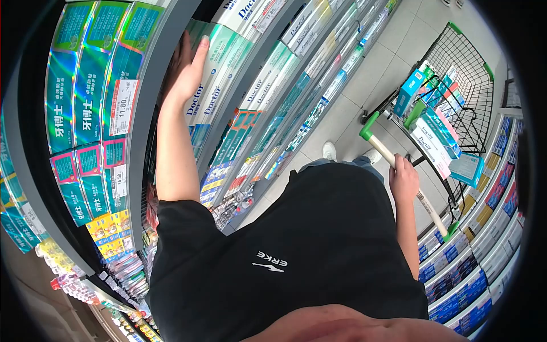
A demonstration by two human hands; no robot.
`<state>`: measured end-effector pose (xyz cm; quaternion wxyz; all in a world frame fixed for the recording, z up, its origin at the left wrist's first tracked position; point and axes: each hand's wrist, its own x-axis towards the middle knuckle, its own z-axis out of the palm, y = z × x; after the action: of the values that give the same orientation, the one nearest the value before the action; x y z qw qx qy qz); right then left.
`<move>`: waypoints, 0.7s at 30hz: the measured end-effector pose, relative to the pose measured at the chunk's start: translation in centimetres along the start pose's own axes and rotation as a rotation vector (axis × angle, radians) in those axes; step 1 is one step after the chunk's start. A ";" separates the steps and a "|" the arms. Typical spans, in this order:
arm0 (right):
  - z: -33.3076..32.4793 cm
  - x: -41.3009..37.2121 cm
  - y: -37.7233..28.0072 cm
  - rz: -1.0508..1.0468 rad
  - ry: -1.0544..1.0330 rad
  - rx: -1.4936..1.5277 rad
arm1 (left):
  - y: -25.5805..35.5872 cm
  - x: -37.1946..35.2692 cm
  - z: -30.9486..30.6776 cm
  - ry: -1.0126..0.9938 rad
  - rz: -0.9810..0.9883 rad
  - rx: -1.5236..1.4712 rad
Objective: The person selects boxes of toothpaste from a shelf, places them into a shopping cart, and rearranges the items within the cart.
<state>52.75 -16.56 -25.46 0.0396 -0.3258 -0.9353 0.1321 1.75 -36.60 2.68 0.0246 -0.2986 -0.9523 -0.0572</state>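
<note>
My left hand (pixel 185 77) reaches into the shelf on the left, at the end of a row of white and green toothpaste boxes (pixel 219 71) marked "Doctor". Its thumb is stretched out along a box, apart from the fingers, which are partly hidden in the shadow of the shelf. No box is seen gripped. On the other side, my right hand (pixel 404 178) is wrapped round the pale handle (pixel 383 149) of a shopping cart. In the cart basket (pixel 476 68) lie several toothpaste boxes, among them a white one (pixel 430 149) and a teal one (pixel 408 91).
Teal toothpaste boxes (pixel 94 85) with price tags line the upper left shelf. More shelves of boxed goods (pixel 456 279) curve along the lower right. Light floor tiles (pixel 345 111) run between the shelves and the cart. My shoes (pixel 329 151) stand behind the cart.
</note>
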 end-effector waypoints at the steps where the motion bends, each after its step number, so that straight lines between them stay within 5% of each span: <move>1: 0.0 0.0 0.0 0.003 0.000 -0.001 | -0.1 0.1 0.3 -0.001 0.003 -0.001; 12: 0.3 0.1 0.0 -0.026 0.042 0.058 | -1.7 1.4 0.8 0.011 0.096 0.033; 13: 0.6 0.1 0.0 -0.024 0.070 0.054 | -3.5 2.0 1.8 0.076 0.203 -0.006; 17: -0.6 0.5 -0.7 0.004 -0.026 0.183 | -4.0 3.1 3.7 -0.195 0.364 -0.462; 19: -0.9 0.5 -0.8 0.015 -0.083 0.207 | -0.6 1.0 1.9 0.241 0.166 -0.019; 21: -0.9 0.1 -1.3 -0.006 -0.089 0.203 | 6.1 -2.9 2.1 0.385 0.286 -0.134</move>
<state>51.99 -17.27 -24.25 0.0313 -0.3111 -0.9189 0.2406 7.63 -33.02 0.96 0.1934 -0.4151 -0.8722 -0.1721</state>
